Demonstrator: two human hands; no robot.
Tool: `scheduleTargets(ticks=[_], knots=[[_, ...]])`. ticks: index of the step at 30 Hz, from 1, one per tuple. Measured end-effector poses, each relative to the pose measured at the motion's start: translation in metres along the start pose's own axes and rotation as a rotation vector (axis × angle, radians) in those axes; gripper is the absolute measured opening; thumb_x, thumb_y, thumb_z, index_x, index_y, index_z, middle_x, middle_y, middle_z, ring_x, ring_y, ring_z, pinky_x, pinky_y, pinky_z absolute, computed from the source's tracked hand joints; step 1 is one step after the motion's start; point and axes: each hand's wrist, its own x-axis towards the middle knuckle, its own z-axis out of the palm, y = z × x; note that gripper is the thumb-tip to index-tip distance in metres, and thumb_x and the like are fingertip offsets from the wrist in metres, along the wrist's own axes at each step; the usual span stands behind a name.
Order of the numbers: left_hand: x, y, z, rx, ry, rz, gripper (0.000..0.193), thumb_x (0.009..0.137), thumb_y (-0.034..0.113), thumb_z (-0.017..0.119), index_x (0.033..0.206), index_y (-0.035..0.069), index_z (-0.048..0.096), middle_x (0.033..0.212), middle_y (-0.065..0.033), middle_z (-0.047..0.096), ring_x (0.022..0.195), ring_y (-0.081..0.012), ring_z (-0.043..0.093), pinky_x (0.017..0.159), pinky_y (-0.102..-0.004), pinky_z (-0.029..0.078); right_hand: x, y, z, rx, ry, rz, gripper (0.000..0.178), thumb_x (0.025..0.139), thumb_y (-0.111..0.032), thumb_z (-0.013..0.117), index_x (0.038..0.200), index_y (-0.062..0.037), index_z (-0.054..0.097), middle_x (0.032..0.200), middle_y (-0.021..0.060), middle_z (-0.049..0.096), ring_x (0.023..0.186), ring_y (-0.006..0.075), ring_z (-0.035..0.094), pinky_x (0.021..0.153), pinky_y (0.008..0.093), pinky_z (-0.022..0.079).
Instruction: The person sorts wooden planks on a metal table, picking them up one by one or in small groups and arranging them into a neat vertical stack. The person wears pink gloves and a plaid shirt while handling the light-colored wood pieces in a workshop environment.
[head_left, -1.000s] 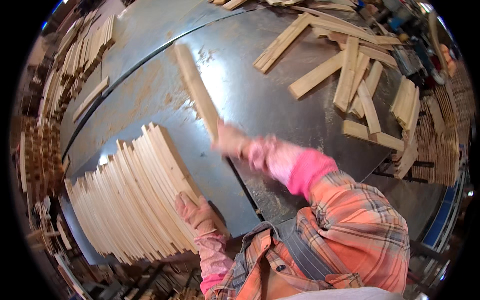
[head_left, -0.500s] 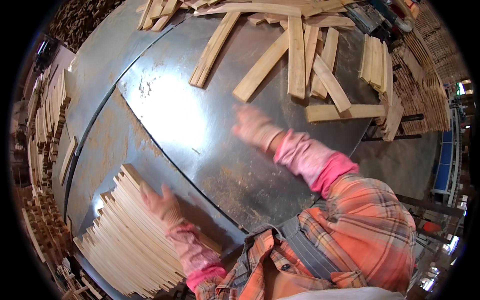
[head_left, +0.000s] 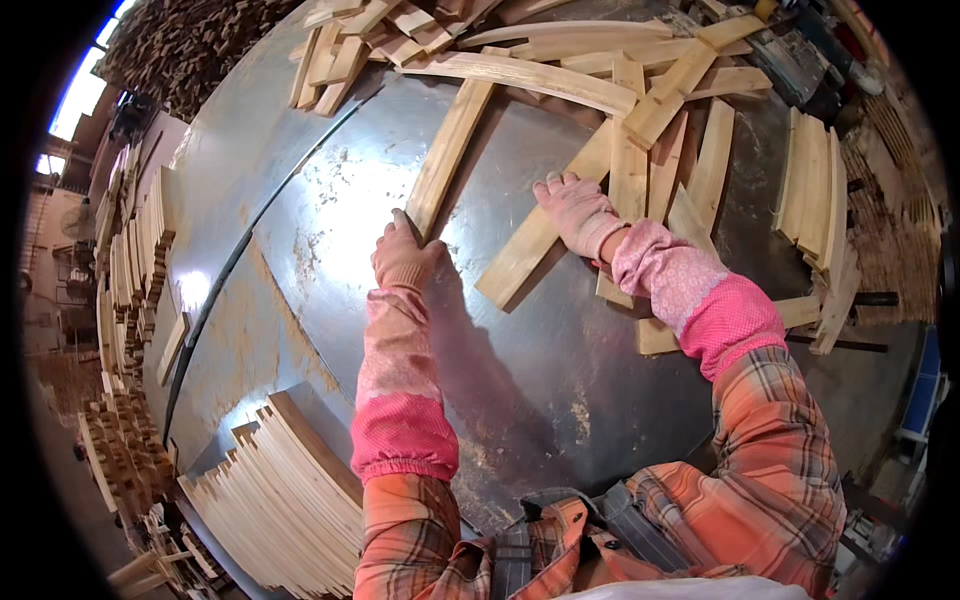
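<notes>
My left hand (head_left: 403,258) pinches the near end of a long wooden slat (head_left: 452,140), with the thumb on one side and the fingers on the other. That slat still lies on the metal table (head_left: 560,390), its far end beneath a curved slat (head_left: 525,78). To the right, my right hand (head_left: 580,212) lies across a second wooden slat (head_left: 522,258), the fingers bent over its left edge; the thumb is hidden. More slats (head_left: 628,165) fan out beside and behind this hand. Both hands wear pale gloves.
At the lower left stands a tight row of curved slats (head_left: 290,495). A loose pile of slats (head_left: 400,35) covers the table's far side. Stacked slats (head_left: 812,190) stand at the right, near a dark machine (head_left: 795,70). Further stacks (head_left: 135,260) line the left.
My left hand has left the row of slats and reached forward to the far slat's near end. My right hand has moved right and come down on another slat. The view has shifted.
</notes>
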Motion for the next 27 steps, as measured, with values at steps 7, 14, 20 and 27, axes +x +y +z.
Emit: scheduleTargets(ticks=[7, 14, 20, 27], knots=[[-0.169, -0.014, 0.022, -1.494, -0.514, -0.149, 0.062, 0.089, 0.031, 0.067, 0.136, -0.008, 0.055, 0.108, -0.0218, 0.071, 0.087, -0.0293, 0.072, 0.076, -0.0382, 0.061, -0.049, -0.005, -0.004, 0.014, -0.122, -0.040, 0.044, 0.089, -0.008, 0.061, 0.132, -0.0051, 0.056, 0.136, 0.0179, 0.059, 0.120, 0.0335, 0.062, 0.095, 0.0428, 0.054], [-0.365, -0.073, 0.031, -2.283, -0.827, -0.303, 0.074, 0.083, 0.046, 0.069, 0.133, -0.008, 0.055, 0.102, -0.0272, 0.068, 0.077, -0.0339, 0.071, 0.062, -0.0432, 0.063, -0.096, -0.039, -0.052, 0.543, -0.179, 0.038, 0.062, 0.088, -0.005, 0.056, 0.149, -0.0023, 0.046, 0.145, 0.0261, 0.054, 0.133, 0.0411, 0.054, 0.112, 0.0440, 0.045], [-0.478, -0.089, 0.008, -2.121, -0.717, -0.495, 0.077, 0.083, 0.044, 0.073, 0.137, -0.008, 0.055, 0.105, -0.0236, 0.069, 0.084, -0.0330, 0.072, 0.069, -0.0392, 0.062, -0.134, -0.070, -0.038, 0.264, 0.390, -0.283, 0.039, 0.094, -0.015, 0.056, 0.133, -0.0091, 0.056, 0.114, 0.0178, 0.067, 0.101, 0.0342, 0.069, 0.091, 0.0481, 0.058], [-0.482, -0.078, -0.019, -1.542, -0.042, 0.145, 0.076, 0.098, 0.052, 0.059, 0.148, -0.005, 0.049, 0.122, -0.0254, 0.069, 0.076, -0.0255, 0.069, 0.064, -0.0375, 0.059, -0.238, -0.036, -0.142, 0.208, -0.036, -0.198, 0.032, 0.085, -0.026, 0.070, 0.115, -0.0169, 0.067, 0.105, 0.0086, 0.072, 0.105, 0.0297, 0.070, 0.093, 0.0479, 0.054]])
